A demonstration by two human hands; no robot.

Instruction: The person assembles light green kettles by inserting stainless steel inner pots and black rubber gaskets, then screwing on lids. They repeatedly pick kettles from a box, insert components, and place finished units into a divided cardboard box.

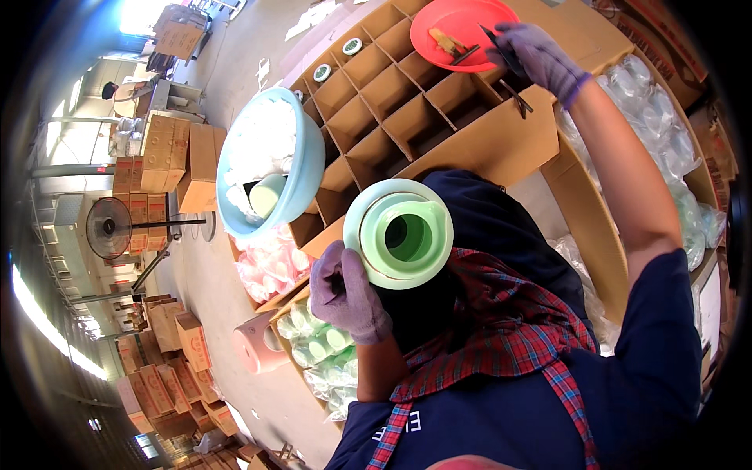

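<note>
My left hand [350, 296], in a grey-purple glove, is closed at the rim of a light-green jug [432, 249]. The jug is tipped so that its round mouth and dark inside face me. At the upper right my gloved right hand [542, 64] is closed on a thin dark tool, its exact kind unclear. That hand is over the edge of a red dish [439, 17], which holds a yellowish-brown lump [446, 41] and a dark strip [465, 55].
A divided cardboard box [368, 115] lies ahead, with two white-rimmed round lids and dark thin tools [517, 100] at its edge. A blue basin [313, 168] holds white pieces. Bagged green cups [317, 345] sit at left, bagged clear parts [650, 117] at right. A fan [109, 227] stands farther left.
</note>
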